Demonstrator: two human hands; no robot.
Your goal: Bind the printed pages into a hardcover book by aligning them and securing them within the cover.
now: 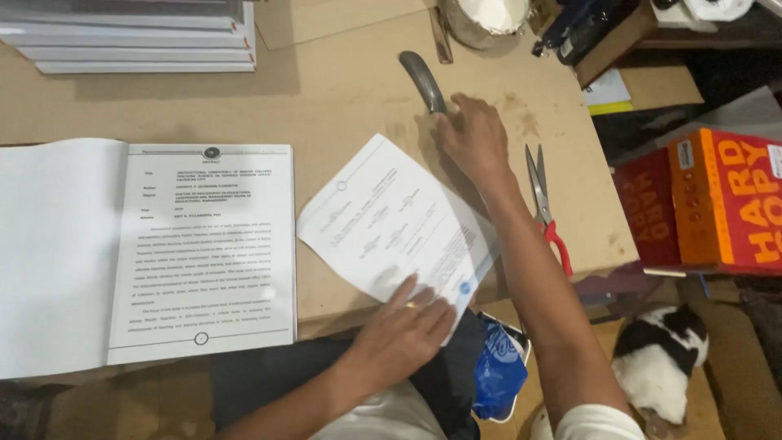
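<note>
The left hand [405, 326] lies flat, fingers spread, pinning the loose printed sheet [397, 224] against the table [342, 90] to prevent shifting, while the right hand [472, 134], beyond the sheet's far edge, grips the curved metal tool [423, 79], red-handled scissors [546, 204] lying just right of it.

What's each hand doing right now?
Left hand: open, flat on the sheet.
Right hand: grip closed on the curved tool, pressing the sheet's far edge.

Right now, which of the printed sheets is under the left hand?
The loose tilted sheet at the table's front edge; the left hand presses its lower corner. The other printed page lies square in the open stack, untouched.
</note>
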